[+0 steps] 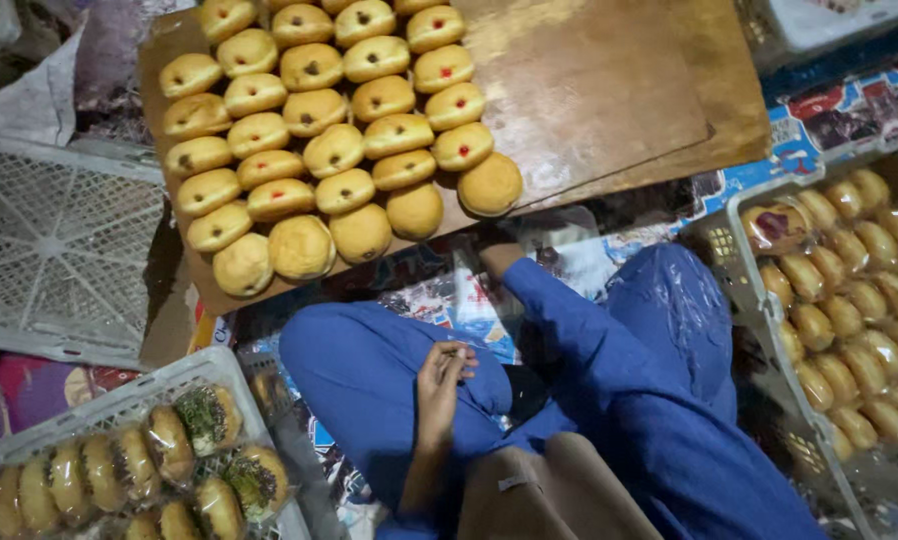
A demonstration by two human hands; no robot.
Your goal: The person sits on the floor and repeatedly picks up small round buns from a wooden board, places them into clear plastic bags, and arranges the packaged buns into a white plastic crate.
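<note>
Left hands (439,385): resting on the blue-trousered knee (369,380), fingers loosely curled; something thin perhaps pinched at the fingertips, cannot tell.
Right hands: out of view.
Buns (334,150): on the left half of the wooden board (589,100), packed touching in slanted rows, well ahead of the hand, beyond the knees.
Handling, as a judgement: soft and close-set, so best lifted one at a time from the near edge, gripped lightly at the sides, fingers off the filled dimples; neighbours steadied to avoid dragging.
Risk, as a judgement: squashed crusts or smeared filling from a pinch on top.
Count, buns on board: about thirty, the far row cut off by the frame.
Count, plain-topped buns (414,210): five, along the near edge.
Count, crates: four: left crate (119,405) with wrapped buns, right crate (744,235) with wrapped buns, a white lattice crate (59,240), one at the far right corner (819,20).
Count, hands in view: one.
</note>
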